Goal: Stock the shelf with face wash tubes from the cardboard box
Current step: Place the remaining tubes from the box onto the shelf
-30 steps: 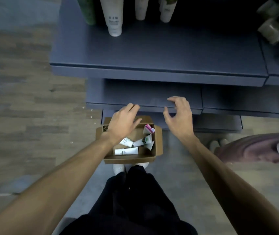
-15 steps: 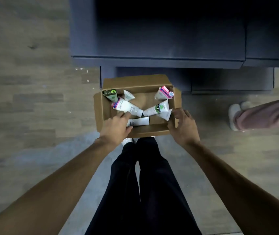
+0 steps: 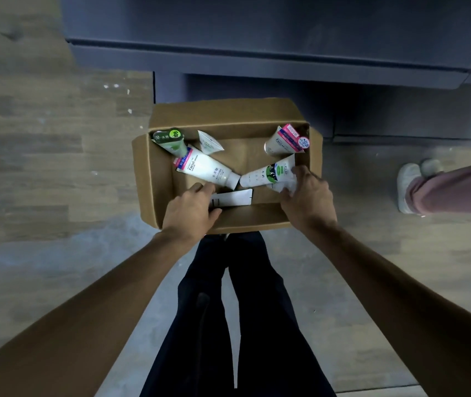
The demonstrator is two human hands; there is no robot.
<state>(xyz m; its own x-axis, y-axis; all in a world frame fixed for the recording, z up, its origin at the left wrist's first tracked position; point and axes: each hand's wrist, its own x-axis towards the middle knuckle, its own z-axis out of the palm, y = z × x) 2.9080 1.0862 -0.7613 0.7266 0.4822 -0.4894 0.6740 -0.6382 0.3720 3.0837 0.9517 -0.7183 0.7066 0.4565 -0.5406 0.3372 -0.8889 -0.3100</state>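
An open cardboard box (image 3: 154, 179) sits on the floor in front of a dark blue shelf unit (image 3: 271, 30). Inside lie several face wash tubes: a green-topped one (image 3: 171, 140), a white "Facial" tube (image 3: 205, 169), a pink-capped tube (image 3: 285, 141), a small white one (image 3: 208, 143). My left hand (image 3: 189, 212) closes on a flat white tube (image 3: 232, 199) near the box's front wall. My right hand (image 3: 307, 196) grips the end of a white tube with a green label (image 3: 265, 174) at the box's right side.
Another person's shoe (image 3: 409, 181) and pink trouser leg (image 3: 457, 187) stand on the wooden floor to the right. My own dark trouser legs (image 3: 237, 310) are just behind the box. The shelf's lower ledge overhangs the box's far side.
My view has tilted down and closer to the box. Both hands dropped from the shelf edge into the box, each closing on a tube.
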